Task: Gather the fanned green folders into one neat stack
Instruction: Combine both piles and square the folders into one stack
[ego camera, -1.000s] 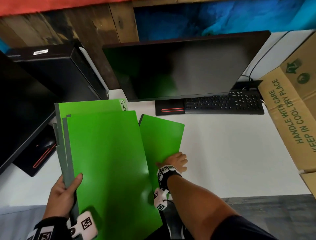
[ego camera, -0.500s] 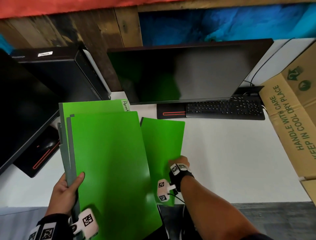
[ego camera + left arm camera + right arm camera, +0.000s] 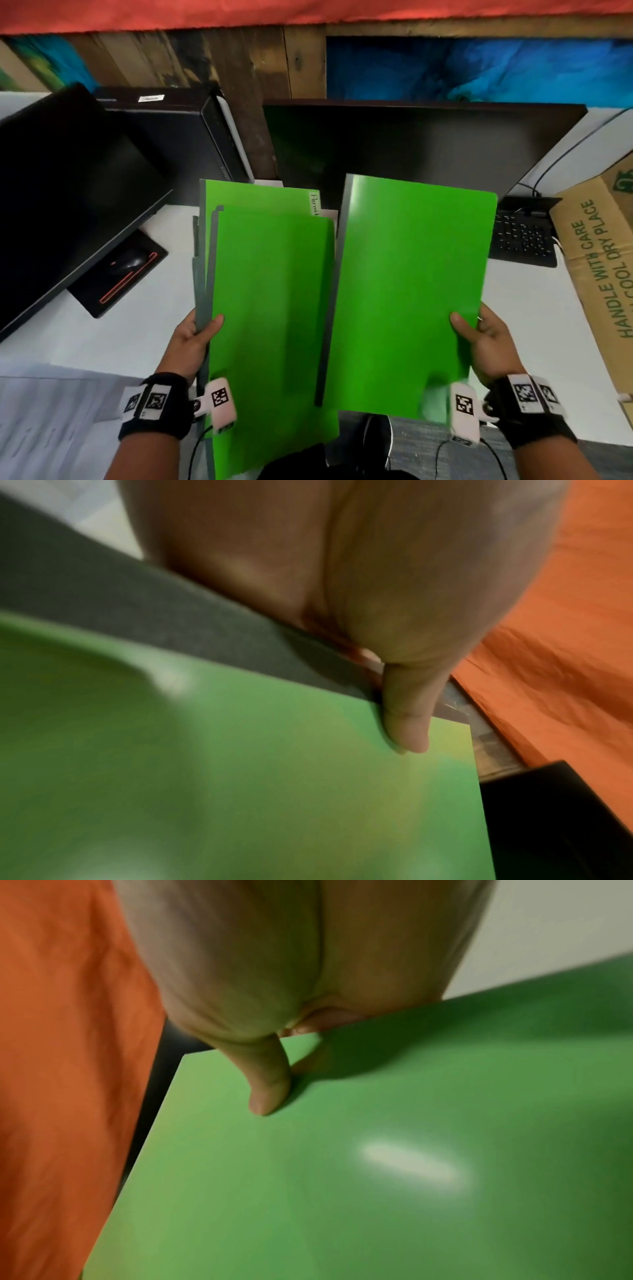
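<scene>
Folders: two groups, both held up off the worktop (image 3: 394, 329). A bundle (image 3: 270, 308) of several green folders with grey spines is in the left hand (image 3: 190, 342); their spines are staggered at the left edge, so the bundle is not squared. One folder at the back carries a handwritten tab at its top right corner; only the first letters can be read. A single folder (image 3: 411, 291) is in the right hand (image 3: 489, 346). Its grey spine edge lies over the right margin of the bundle; whether the two touch cannot be told from the head view.

Left hand: thumb (image 3: 407, 710) pressed flat on the front cover just inside the grey spine, low on the left edge. The other fingers are behind the bundle and out of sight. The grip is a pinch on the spine edge.

Right hand: thumb (image 3: 267, 1085) pressed on the front cover near the lower right edge of the single folder, remaining fingers behind it, one fingertip just visible at the edge in the right wrist view. Also a pinch.

Surroundings: beyond the fingers, a dark monitor (image 3: 428, 147) stands behind both groups, with a keyboard (image 3: 524, 240) to the right of it. A cardboard box (image 3: 603, 274) sits well to the right of the right hand. To the left of the left hand, a second monitor (image 3: 61, 192), a mouse (image 3: 128, 263) on a black pad, and a black computer case (image 3: 178, 133).
</scene>
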`<state>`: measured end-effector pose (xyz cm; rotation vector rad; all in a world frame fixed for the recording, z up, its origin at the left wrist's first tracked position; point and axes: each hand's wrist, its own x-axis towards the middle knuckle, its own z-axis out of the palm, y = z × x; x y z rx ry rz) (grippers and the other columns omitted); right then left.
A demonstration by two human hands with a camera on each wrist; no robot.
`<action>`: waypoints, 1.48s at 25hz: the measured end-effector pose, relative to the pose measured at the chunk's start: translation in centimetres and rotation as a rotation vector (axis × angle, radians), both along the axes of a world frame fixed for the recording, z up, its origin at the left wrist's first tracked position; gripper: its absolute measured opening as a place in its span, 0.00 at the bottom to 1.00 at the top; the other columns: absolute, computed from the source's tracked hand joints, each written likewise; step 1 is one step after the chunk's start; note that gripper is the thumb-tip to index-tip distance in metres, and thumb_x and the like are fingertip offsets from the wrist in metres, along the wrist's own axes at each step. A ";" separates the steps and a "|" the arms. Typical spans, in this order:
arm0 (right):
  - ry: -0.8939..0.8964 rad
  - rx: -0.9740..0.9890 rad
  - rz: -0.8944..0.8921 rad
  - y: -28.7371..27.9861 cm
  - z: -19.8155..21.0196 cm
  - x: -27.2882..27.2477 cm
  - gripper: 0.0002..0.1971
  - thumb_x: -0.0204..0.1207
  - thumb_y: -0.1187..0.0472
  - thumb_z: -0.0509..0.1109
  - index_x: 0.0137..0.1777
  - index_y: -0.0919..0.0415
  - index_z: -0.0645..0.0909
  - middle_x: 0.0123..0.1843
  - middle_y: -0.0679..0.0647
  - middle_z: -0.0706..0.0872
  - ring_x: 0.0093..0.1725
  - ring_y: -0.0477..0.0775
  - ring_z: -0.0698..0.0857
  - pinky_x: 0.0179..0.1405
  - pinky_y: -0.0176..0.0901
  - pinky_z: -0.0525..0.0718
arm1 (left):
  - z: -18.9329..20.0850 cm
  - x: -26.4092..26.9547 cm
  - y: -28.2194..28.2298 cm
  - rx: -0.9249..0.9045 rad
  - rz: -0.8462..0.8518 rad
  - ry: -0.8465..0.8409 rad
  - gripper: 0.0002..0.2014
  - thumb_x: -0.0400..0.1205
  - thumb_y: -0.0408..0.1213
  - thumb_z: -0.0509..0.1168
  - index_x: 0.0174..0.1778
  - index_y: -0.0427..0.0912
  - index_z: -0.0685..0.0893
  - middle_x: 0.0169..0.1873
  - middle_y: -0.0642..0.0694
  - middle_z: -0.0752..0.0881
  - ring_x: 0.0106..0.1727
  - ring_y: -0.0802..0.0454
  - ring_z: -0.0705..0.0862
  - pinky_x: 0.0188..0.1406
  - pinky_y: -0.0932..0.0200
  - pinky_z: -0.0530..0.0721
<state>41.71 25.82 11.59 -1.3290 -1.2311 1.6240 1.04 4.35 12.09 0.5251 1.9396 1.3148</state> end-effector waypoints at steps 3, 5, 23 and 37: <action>-0.124 0.097 0.086 -0.9 -0.6 -4.7 0.15 0.75 0.69 0.72 0.59 0.55 0.83 0.53 0.54 0.92 0.52 0.54 0.90 0.55 0.49 0.88 | 0.4 2.6 2.6 0.068 -0.071 -0.133 0.21 0.70 0.53 0.76 0.53 0.45 0.85 0.32 0.59 0.89 0.41 0.54 0.84 0.44 0.56 0.82; -0.212 0.144 0.092 -1.9 -1.6 -7.6 0.19 0.74 0.68 0.74 0.63 0.59 0.78 0.53 0.54 0.89 0.51 0.53 0.89 0.60 0.55 0.85 | 0.5 4.6 4.4 0.121 -0.075 -0.240 0.26 0.66 0.56 0.79 0.57 0.48 0.88 0.48 0.48 0.93 0.52 0.47 0.89 0.56 0.46 0.84; 0.098 0.279 0.001 2.4 4.3 -6.9 0.24 0.63 0.72 0.80 0.56 0.52 0.82 0.49 0.42 0.93 0.51 0.47 0.91 0.54 0.46 0.88 | 5.7 11.2 11.9 0.387 -0.172 0.215 0.18 0.83 0.46 0.61 0.69 0.52 0.71 0.61 0.56 0.83 0.65 0.61 0.81 0.70 0.50 0.77; 0.042 0.368 -0.016 -0.1 3.6 -6.0 0.17 0.70 0.71 0.76 0.53 0.50 0.82 0.49 0.42 0.92 0.52 0.48 0.90 0.54 0.43 0.87 | 9.5 12.6 13.3 0.540 0.058 0.401 0.13 0.88 0.43 0.47 0.48 0.39 0.72 0.39 0.46 0.75 0.41 0.41 0.75 0.42 0.47 0.75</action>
